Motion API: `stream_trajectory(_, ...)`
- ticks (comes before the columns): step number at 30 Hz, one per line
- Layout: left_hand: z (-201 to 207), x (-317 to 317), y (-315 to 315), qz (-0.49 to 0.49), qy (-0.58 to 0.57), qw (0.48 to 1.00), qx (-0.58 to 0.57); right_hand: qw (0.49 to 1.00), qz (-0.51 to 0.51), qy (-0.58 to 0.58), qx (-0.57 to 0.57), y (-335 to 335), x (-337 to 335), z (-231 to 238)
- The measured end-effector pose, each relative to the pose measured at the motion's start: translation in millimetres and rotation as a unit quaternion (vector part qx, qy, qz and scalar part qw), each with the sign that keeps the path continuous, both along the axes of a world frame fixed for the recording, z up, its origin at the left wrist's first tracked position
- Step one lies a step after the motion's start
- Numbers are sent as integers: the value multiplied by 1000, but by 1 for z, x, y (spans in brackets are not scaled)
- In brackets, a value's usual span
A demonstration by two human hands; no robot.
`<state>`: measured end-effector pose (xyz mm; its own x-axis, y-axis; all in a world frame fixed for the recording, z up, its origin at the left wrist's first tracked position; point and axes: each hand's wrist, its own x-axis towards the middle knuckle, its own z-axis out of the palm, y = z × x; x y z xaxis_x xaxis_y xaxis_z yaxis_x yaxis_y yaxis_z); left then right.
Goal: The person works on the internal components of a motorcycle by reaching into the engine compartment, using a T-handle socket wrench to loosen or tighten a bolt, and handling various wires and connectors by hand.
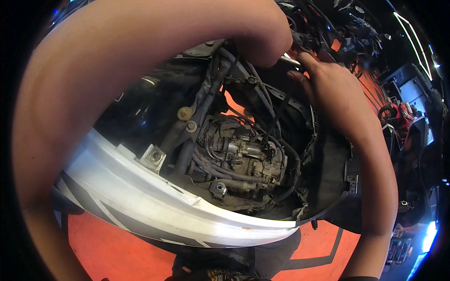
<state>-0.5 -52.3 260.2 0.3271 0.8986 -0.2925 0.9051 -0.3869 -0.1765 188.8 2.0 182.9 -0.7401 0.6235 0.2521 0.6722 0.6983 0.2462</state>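
Observation:
An opened motor scooter lies before me, its grimy engine [243, 150] showing inside the bay. Across the top of the view bends my left arm, and my left hand [265, 44] is at the far side of the bay with its fingers hidden. My right hand [330, 82] reaches to the same far area from the right, thumb and fingers curled around something I cannot make out. A shiny silver piece [291, 60] shows beside its fingertips. Below both arms are a dark frame tube [183, 140] and a brass-coloured bolt head [185, 113].
A white side panel [183, 206] with grey markings curves along the near side. Black plastic trim [328, 173] borders the bay on the right. The floor [117, 246] is orange with dark lines. Farther right stands a red motorbike [404, 114].

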Motion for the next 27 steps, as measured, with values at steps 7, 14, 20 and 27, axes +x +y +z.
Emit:
stream_trajectory(7,-19,8,19,25,-70,996,52,972,41,92,-210,-66,9,25)
stream_trajectory(14,-42,15,43,59,-421,904,-51,875,97,355,-314,-56,1,-17)
stream_trajectory(20,-55,40,34,4,-436,899,-46,877,86,450,-144,-55,4,-75)
stream_trajectory(27,-80,57,39,-93,-494,862,54,761,78,614,-196,-64,4,-85)
